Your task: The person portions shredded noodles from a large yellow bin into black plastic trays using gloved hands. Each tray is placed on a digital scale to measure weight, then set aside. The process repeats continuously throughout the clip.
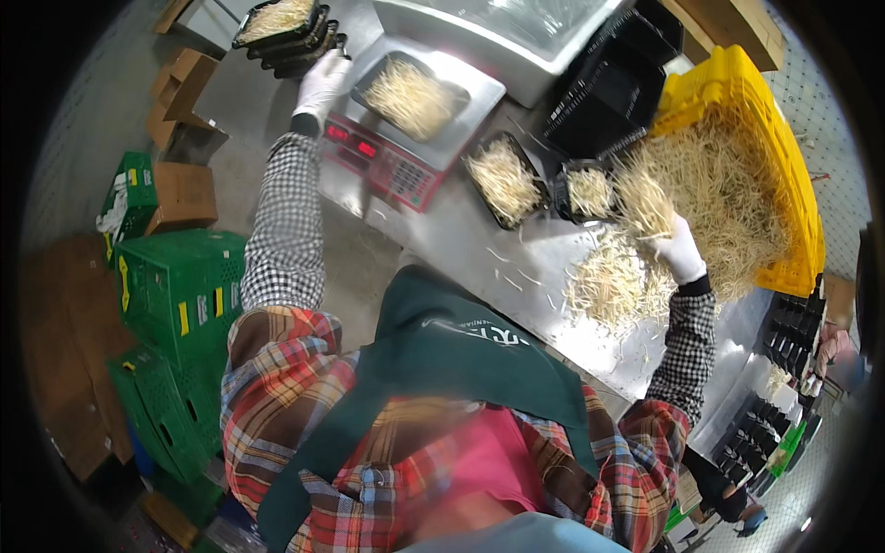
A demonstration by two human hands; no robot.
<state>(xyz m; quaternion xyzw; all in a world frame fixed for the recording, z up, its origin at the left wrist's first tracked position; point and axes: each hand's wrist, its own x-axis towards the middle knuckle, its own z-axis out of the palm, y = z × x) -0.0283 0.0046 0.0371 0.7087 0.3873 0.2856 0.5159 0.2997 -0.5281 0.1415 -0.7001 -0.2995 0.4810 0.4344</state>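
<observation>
My left hand (323, 84), in a white glove, is at the near right side of a stack of black trays (294, 52); whether its fingers grip the stack is hidden. Bean sprouts fill the top tray (280, 19). Beside that hand, a weighing scale (387, 162) with lit red digits carries another tray of sprouts (413, 100). My right hand (681, 254), also gloved, holds a bunch of bean sprouts (643, 197) next to a small filled black tray (589, 190). A larger filled tray (505, 181) lies to its left on the metal table (442, 231).
A tipped yellow crate (795, 228) spills a large heap of sprouts (726, 186) at right. Loose sprouts (608, 287) lie near the table edge. Nested black trays (601, 97) and a white foam box (498, 34) stand behind. Green crates (183, 290) are stacked at left.
</observation>
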